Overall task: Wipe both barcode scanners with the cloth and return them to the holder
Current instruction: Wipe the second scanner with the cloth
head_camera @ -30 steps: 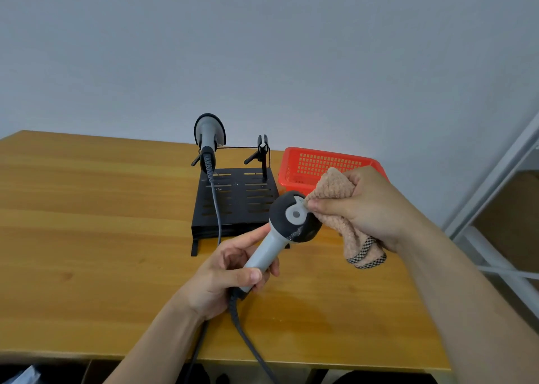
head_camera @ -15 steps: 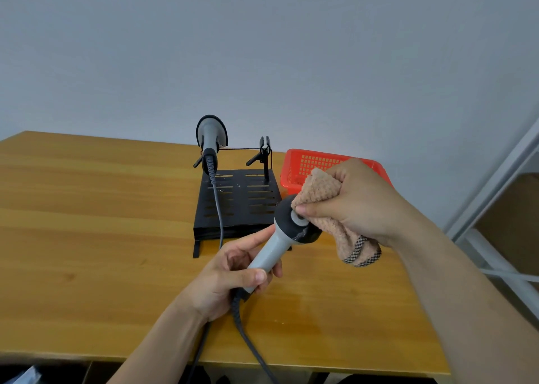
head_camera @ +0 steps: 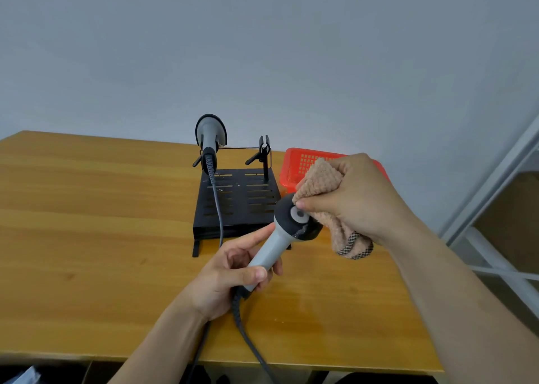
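Table [head_camera: 87, 237]: wood grain, varnished, giving off a soft sheen. Holder [head_camera: 242, 205]: black sheet metal, looking matt. Held scanner [head_camera: 271, 249]: showing a smooth grey plastic handle and a dark matt head. Cloth [head_camera: 320, 182]: tan waffle-textured fabric, appearing rough. Basket [head_camera: 303, 161]: red plastic, showing perforated walls.

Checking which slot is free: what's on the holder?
One scanner stands at the holder's left, its cable trailing over the base; the right cradle is empty. The held scanner covers the base's front right corner.
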